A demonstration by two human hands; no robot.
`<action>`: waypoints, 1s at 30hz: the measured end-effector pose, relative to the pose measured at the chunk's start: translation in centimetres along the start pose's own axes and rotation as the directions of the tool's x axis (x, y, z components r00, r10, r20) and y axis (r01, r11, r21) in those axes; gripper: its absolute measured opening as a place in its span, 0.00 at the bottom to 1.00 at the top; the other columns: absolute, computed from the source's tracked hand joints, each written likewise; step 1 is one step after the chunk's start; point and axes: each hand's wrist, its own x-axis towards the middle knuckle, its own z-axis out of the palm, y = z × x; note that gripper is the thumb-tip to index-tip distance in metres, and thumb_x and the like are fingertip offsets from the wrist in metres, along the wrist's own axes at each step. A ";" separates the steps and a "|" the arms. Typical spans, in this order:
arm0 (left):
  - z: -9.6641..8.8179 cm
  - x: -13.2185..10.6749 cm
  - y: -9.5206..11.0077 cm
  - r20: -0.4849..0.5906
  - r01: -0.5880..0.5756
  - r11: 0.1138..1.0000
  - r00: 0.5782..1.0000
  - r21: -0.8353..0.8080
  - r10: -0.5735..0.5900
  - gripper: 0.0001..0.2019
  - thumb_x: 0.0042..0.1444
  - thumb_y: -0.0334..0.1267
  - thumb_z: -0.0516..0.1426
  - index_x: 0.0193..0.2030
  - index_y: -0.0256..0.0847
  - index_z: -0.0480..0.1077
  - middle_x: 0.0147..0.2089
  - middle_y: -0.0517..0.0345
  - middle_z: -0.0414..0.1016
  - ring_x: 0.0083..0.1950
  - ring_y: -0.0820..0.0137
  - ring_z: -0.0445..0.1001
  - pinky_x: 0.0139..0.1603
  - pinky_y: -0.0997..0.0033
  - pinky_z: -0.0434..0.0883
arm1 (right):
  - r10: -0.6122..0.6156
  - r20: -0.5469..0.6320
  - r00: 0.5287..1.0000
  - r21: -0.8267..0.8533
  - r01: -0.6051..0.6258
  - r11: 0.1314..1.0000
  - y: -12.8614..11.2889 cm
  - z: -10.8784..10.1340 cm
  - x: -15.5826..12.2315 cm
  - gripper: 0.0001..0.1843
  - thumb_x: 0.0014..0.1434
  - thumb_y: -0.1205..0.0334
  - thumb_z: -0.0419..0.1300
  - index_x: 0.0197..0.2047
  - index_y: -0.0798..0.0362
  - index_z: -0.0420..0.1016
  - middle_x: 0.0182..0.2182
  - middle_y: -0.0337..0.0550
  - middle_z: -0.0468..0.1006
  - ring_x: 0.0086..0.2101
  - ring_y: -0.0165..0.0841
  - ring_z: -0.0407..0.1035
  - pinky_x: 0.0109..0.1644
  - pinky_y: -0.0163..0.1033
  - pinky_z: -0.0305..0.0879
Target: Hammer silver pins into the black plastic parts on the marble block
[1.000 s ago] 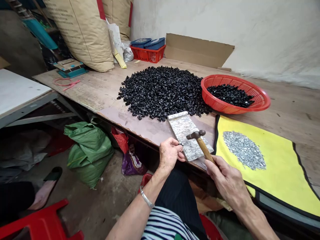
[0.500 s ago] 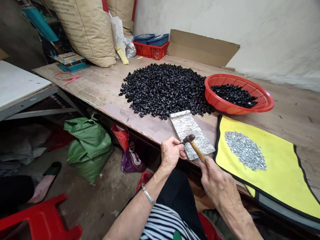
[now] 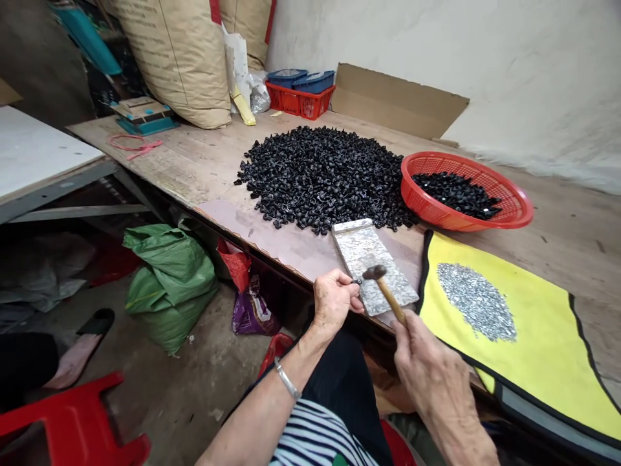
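My left hand [image 3: 336, 298] pinches a small black plastic clip [image 3: 357, 282] at the left edge of a worn metal plate [image 3: 373, 259]. In my right hand [image 3: 429, 362] is the wooden handle of a small hammer [image 3: 388, 291]; its head hangs over the plate, just right of the clip. Beyond the plate spreads a large pile of black clips [image 3: 325, 175]. A red plastic basket [image 3: 519, 204] at the right holds more of them, a few with shiny metal spots. Small silvery metal pieces [image 3: 478, 301] lie heaped on a yellow cloth [image 3: 543, 336].
A red basket with blue boxes [image 3: 301, 97], a cardboard sheet [image 3: 398, 100] and large paper sacks [image 3: 179, 58] stand at the back. Left on the table is a pink cord [image 3: 136, 145]. Below are a green sack [image 3: 169, 285], a red stool [image 3: 72, 421] and another person's foot [image 3: 75, 359].
The hammer head has moved slightly right, away from the clip. My left hand keeps its pinch on the clip at the plate's edge. The whole view has shifted a little.
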 end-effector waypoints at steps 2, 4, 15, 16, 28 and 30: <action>0.0 0.0 0.0 0.003 -0.007 1.000 1.000 0.005 0.007 0.06 0.38 0.28 0.57 0.20 0.38 0.62 0.10 0.65 0.65 0.11 0.73 0.66 0.12 0.76 0.67 | 0.063 -0.062 0.996 0.048 -0.060 0.997 0.1 -0.5 0.0 0.14 0.61 0.61 0.50 0.44 0.58 0.73 0.24 0.45 0.77 0.17 0.30 0.66 0.21 0.34 0.54; 0.0 0.0 0.0 0.003 -0.010 1.000 1.000 0.014 0.010 0.06 0.38 0.28 0.56 0.20 0.38 0.62 0.10 0.65 0.64 0.11 0.73 0.66 0.12 0.77 0.67 | 0.124 -0.140 0.982 0.069 -0.115 0.991 -0.1 -0.9 0.0 0.16 0.61 0.61 0.51 0.49 0.59 0.70 0.26 0.47 0.78 0.19 0.30 0.68 0.22 0.34 0.56; 0.0 0.0 -0.1 0.004 -0.009 1.000 1.000 -0.002 0.009 0.05 0.37 0.28 0.56 0.20 0.38 0.62 0.11 0.65 0.66 0.11 0.74 0.66 0.12 0.76 0.67 | 0.099 -0.119 0.988 -0.006 -0.100 0.995 -1.0 -0.1 -0.4 0.16 0.62 0.63 0.49 0.48 0.62 0.70 0.24 0.48 0.77 0.18 0.30 0.67 0.21 0.34 0.54; 0.0 0.0 -0.1 0.001 -0.007 1.000 1.000 -0.005 0.007 0.06 0.37 0.28 0.56 0.20 0.38 0.61 0.10 0.65 0.66 0.11 0.73 0.66 0.12 0.76 0.67 | 0.070 -0.091 0.993 -0.041 -0.074 0.996 -1.1 0.0 -0.5 0.15 0.62 0.64 0.48 0.46 0.61 0.72 0.21 0.46 0.76 0.17 0.29 0.65 0.20 0.34 0.53; 0.0 0.0 -0.2 -0.015 -0.011 1.000 1.000 0.026 0.012 0.06 0.38 0.27 0.56 0.19 0.38 0.62 0.10 0.65 0.66 0.11 0.72 0.67 0.12 0.76 0.67 | -0.024 -0.045 0.999 -0.170 0.016 0.985 -1.3 0.4 -0.5 0.13 0.60 0.65 0.51 0.42 0.59 0.74 0.18 0.41 0.73 0.13 0.27 0.61 0.18 0.34 0.48; 0.0 0.0 -0.2 -0.013 -0.018 0.999 1.000 0.030 0.018 0.05 0.38 0.27 0.56 0.20 0.38 0.62 0.09 0.65 0.65 0.11 0.73 0.67 0.12 0.77 0.66 | -0.007 -0.142 0.990 -0.145 -0.014 0.989 -1.4 0.3 -0.6 0.15 0.59 0.65 0.53 0.47 0.62 0.72 0.24 0.45 0.77 0.16 0.28 0.64 0.20 0.33 0.53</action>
